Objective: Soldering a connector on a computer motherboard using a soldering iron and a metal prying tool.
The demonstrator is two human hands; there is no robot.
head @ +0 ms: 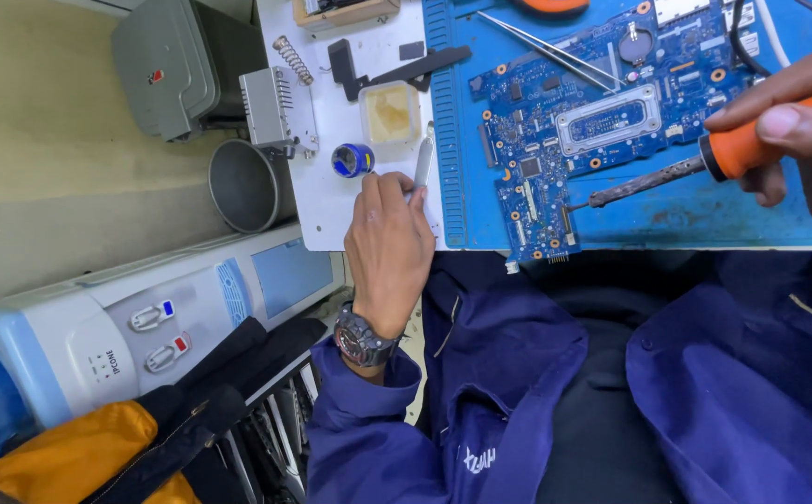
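Blue jacket sleeves (518, 401) fill the near edge of the view, with a wristwatch (364, 338) on my left wrist.

1. Left hand (389, 245): it rests at the near edge of the white tray (331, 201), fingers closed together on the lower end of a slim grey tool (423, 163). I cannot tell what kind of tool it is; its tip points away from me, toward the yellowed sponge (390, 114). A small blue tin (353, 160) sits just left of the fingertips.

2. Right hand (802, 126): fingers are clamped on the orange grip of the soldering iron (667, 173). The dark tip lies low over the blue mat (704, 210), just beside the near right edge of the circuit board (592, 103).

3. Board position: it lies flat on the mat, right of the tray, its near end reaching the bench edge. Tweezers (546, 49) lie across its far left corner.

4. Handling notes, as I judge them:
- Keep the iron tip clear of the mat surface, which already shows brown marks near the tip.
- Steady the right wrist on the bench before touching any pad.
- Keep the left hand on the tray, well apart from the tip.

5. Limits of view:
- The right hand is cut off by the frame edge; only thumb and part of the fingers show.
- Whether the tip touches the board edge is not resolvable.
- The board's far side and the items beyond it are cropped.
- A spring (292, 59) and a black bracket (387, 67) lie on the far tray.
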